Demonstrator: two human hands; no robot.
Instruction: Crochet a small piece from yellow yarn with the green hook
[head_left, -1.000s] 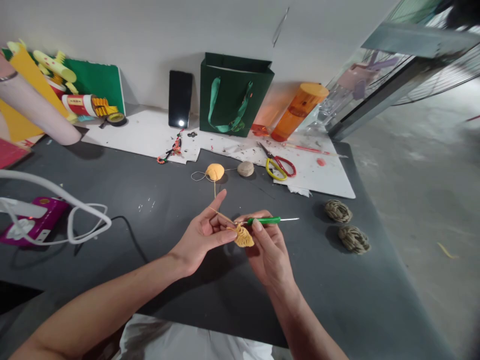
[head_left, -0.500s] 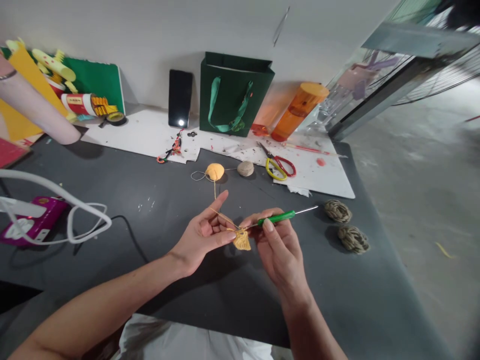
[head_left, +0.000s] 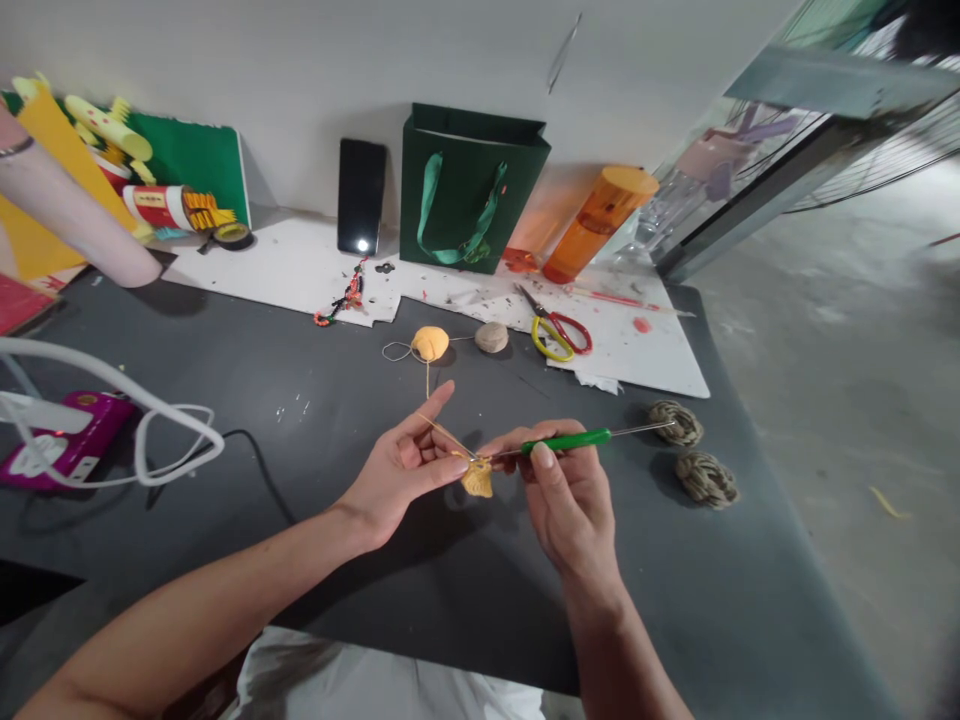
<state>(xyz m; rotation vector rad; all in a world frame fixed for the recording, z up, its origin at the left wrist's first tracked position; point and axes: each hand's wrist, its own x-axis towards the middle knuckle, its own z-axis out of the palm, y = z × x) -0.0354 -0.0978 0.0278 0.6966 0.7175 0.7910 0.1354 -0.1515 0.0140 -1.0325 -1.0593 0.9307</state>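
Observation:
My left hand pinches the small yellow crocheted piece between thumb and fingers, its index finger raised with yellow yarn over it. That yarn runs back to a yellow ball on the dark table. In my right hand is a crochet hook with a green handle; its left tip meets the top edge of the piece, and its metal right end points at a grey-brown yarn bundle. Beside the yellow ball lies a small beige ball.
Scissors, an orange bottle, a green paper bag and a phone stand or lie on a white board at the back. A purple power strip with cables is left. Another yarn bundle lies right.
My right hand and the green-handled hook have shifted slightly to the right. The yellow piece has moved a little to the left.

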